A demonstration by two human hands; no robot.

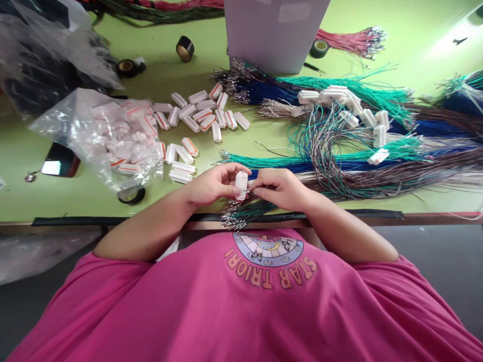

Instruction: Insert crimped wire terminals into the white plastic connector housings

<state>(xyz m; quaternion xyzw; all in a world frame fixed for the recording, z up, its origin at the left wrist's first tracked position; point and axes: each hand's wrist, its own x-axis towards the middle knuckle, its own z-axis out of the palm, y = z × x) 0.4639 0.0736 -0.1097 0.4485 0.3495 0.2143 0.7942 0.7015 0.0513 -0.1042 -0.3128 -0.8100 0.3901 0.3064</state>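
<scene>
A white plastic connector housing (241, 185) stands upright between the thumb and fingers of my left hand (216, 185). Close against its right side, my right hand (281, 188) pinches a thin wire, its tip at the housing's lower right edge. I cannot tell whether the tip is inside a slot. Below my hands lies a bundle of dark green wires (241, 213) with metal terminals at their ends. Blue wires (302, 165) and teal wires (260, 160) run off to the right behind my right hand.
Loose white housings (204, 111) lie left of centre, beside a clear bag (124, 136) of more. Wired housings (354, 103) rest on wire bundles at right. A grey box (275, 35) stands at the back. Tape rolls (184, 49) and a phone (60, 160) are on the green table (204, 196).
</scene>
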